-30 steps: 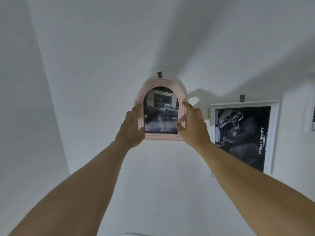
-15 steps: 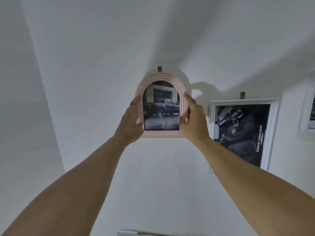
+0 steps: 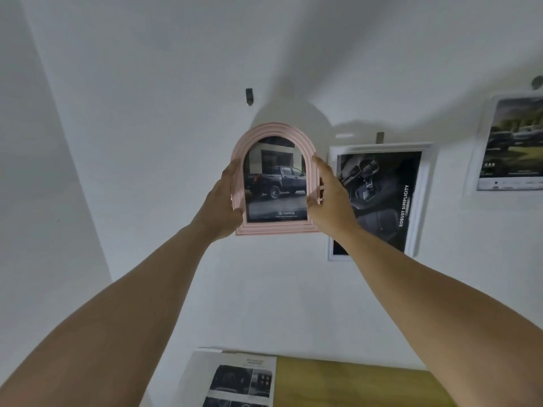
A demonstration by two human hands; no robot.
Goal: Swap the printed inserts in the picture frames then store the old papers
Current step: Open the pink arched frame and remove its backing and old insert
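A pink arched picture frame (image 3: 274,227) with a dark pickup-truck print is held in front of the white wall, below and a little right of a small dark wall hook (image 3: 249,96). My left hand (image 3: 223,201) grips its left edge and my right hand (image 3: 330,198) grips its right edge. To the right, a white rectangular frame (image 3: 423,201) with a dark car-interior print hangs from its own hook. A third white frame (image 3: 484,136) hangs at the far right, cut off by the image edge.
A wooden table top (image 3: 352,386) shows at the bottom, with a printed sheet (image 3: 232,377) of car photos lying at its left end. The wall corner (image 3: 73,171) runs down the left side.
The arched frame has come off its hook and now sits lower, clear of the hook, still held in both hands. The view has tilted down, revealing the table and printed sheet.
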